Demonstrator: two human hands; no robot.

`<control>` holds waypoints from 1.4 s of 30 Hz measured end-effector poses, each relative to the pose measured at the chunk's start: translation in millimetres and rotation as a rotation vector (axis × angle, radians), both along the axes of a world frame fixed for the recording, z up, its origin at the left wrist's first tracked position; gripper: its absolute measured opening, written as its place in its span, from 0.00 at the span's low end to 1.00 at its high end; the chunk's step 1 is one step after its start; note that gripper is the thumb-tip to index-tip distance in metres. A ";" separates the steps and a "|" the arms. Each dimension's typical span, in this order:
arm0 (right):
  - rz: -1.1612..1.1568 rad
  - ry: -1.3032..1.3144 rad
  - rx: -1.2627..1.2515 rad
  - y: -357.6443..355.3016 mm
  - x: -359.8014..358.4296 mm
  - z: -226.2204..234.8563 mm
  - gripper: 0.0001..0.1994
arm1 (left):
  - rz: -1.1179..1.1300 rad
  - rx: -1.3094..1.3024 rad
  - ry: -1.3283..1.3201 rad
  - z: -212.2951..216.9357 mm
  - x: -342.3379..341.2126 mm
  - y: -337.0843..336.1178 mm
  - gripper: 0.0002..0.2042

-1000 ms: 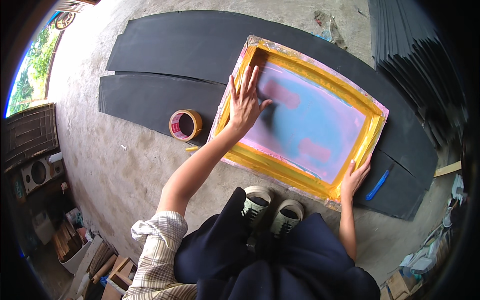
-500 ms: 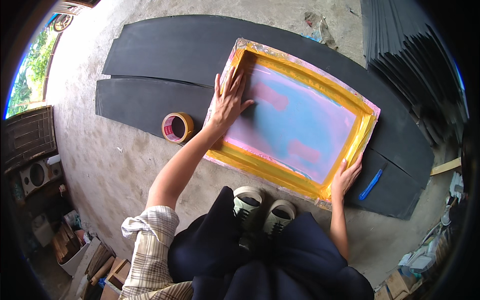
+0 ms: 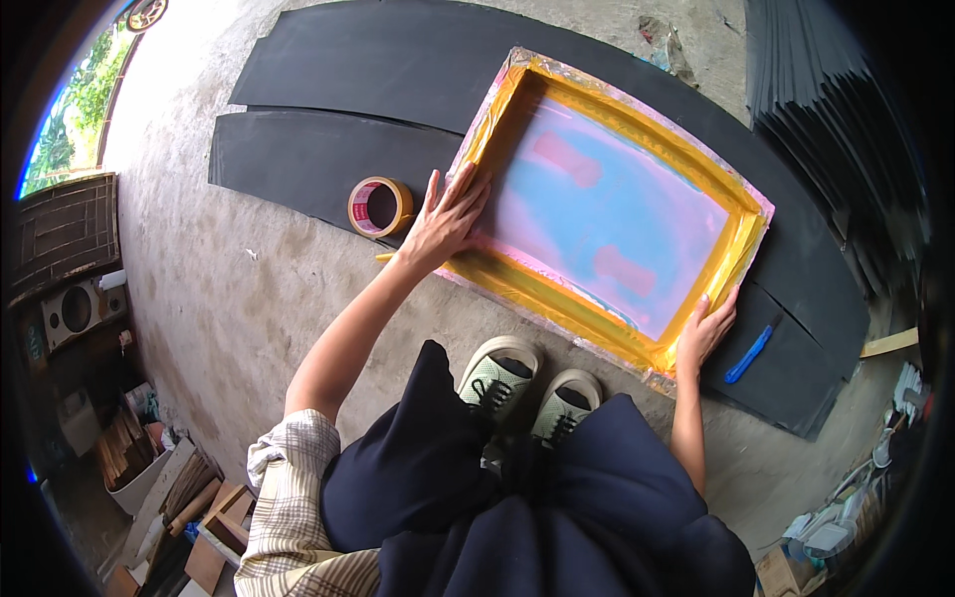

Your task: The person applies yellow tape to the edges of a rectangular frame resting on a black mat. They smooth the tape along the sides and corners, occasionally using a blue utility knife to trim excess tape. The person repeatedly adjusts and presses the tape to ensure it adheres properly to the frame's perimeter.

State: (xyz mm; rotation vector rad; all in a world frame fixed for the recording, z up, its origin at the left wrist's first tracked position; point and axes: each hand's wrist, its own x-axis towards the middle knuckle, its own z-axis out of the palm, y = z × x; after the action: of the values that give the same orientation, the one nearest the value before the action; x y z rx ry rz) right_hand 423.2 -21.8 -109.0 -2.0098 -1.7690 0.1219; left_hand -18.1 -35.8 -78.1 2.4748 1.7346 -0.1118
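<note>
My left hand [image 3: 445, 221] lies flat with the fingers spread on the left edge of the screen-printing frame [image 3: 557, 297], its fingertips reaching onto the yellow-taped border, gripping nothing. My right hand [image 3: 704, 330] rests open against the frame's near right corner, fingers lying along the yellow tape, pinching nothing. The frame sits tilted on long black sheets [image 3: 328, 159] spread over the concrete floor [image 3: 229, 298], and its mesh [image 3: 617, 214] shows blue and pink with two reddish patches. Just left of my left hand a roll of tan tape [image 3: 379, 206] lies on the lower black sheet, close to my wrist but apart from it. A blue marker-like tool [image 3: 748, 354] lies on the black sheet just right of my right hand. My two pale shoes [image 3: 527, 383] stand on the concrete just below the frame's near edge. A stack of dark sheets [image 3: 816, 99] lies at the upper right, well apart.
</note>
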 end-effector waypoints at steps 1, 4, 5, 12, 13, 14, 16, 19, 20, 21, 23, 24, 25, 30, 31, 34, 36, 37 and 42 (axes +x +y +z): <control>-0.001 0.010 0.001 -0.3 -0.1 0.6 0.28 | -0.028 0.011 0.026 1.1 -0.9 1.3 0.45; 0.006 -0.018 0.016 0.4 -0.2 -1.6 0.28 | 0.049 -0.003 -0.076 -0.1 9.1 2.6 0.51; 0.009 -0.040 0.021 0.5 0.3 -2.5 0.28 | 0.030 0.029 -0.062 -1.1 9.3 3.9 0.53; -0.012 -0.032 -0.016 -0.5 -0.1 -1.4 0.29 | -0.002 0.051 -0.076 -7.1 21.9 11.1 0.58; -0.007 -0.043 -0.011 0.1 0.1 -1.9 0.29 | -0.007 0.040 -0.126 -8.9 23.3 12.0 0.59; -0.003 -0.053 -0.007 0.4 0.7 -2.3 0.29 | -0.012 0.030 -0.176 -10.8 24.4 13.1 0.59; 0.001 -0.048 0.001 0.5 1.4 -2.4 0.29 | -0.013 0.009 -0.145 -14.8 29.2 15.0 0.64; 0.002 -0.041 0.001 0.0 0.6 -2.5 0.29 | 0.049 -0.024 -0.228 -23.5 51.9 14.9 0.68; 0.001 -0.042 0.000 -0.2 0.8 -1.6 0.29 | 0.084 -0.080 -0.276 -24.8 52.6 15.2 0.68; 0.007 -0.043 0.008 0.0 1.1 -1.0 0.29 | 0.118 -0.136 -0.324 -25.8 52.1 15.9 0.68; 0.016 -0.035 0.027 0.5 -1.0 -1.0 0.29 | 0.175 -0.210 -0.374 -27.0 52.6 19.0 0.69; 0.012 -0.036 0.020 0.5 -1.3 -0.2 0.29 | 0.194 -0.200 -0.354 -27.8 56.3 18.8 0.70; 0.007 -0.038 0.014 0.8 -1.1 1.2 0.29 | 0.212 -0.189 -0.336 -30.0 60.7 18.3 0.70; 0.007 -0.059 0.057 4.5 -1.5 -1.9 0.29 | 0.139 -0.132 -0.335 -41.1 60.0 17.0 0.72; 0.003 -0.054 0.042 3.2 -3.7 1.5 0.29 | 0.144 -0.141 -0.301 -38.9 67.7 15.3 0.73; 0.004 -0.055 0.052 1.8 -4.4 2.7 0.29 | 0.082 -0.146 -0.293 -33.3 71.7 23.1 0.73; 0.002 -0.056 0.060 2.0 -3.1 3.6 0.29 | 0.038 -0.118 -0.297 -32.7 75.4 25.6 0.72; 0.001 -0.047 0.054 1.2 -3.1 3.8 0.29 | 0.006 -0.098 -0.307 -33.3 79.6 25.5 0.71; -0.009 -0.024 0.020 -0.8 -4.1 3.6 0.30 | -0.195 0.013 -0.386 -36.4 144.4 27.4 0.67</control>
State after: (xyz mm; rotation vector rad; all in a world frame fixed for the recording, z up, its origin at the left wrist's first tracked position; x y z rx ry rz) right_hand 419.1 -22.7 -105.4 -2.0126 -1.7690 0.0769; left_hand 126.3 -8.3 -114.6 2.4617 1.3416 0.3384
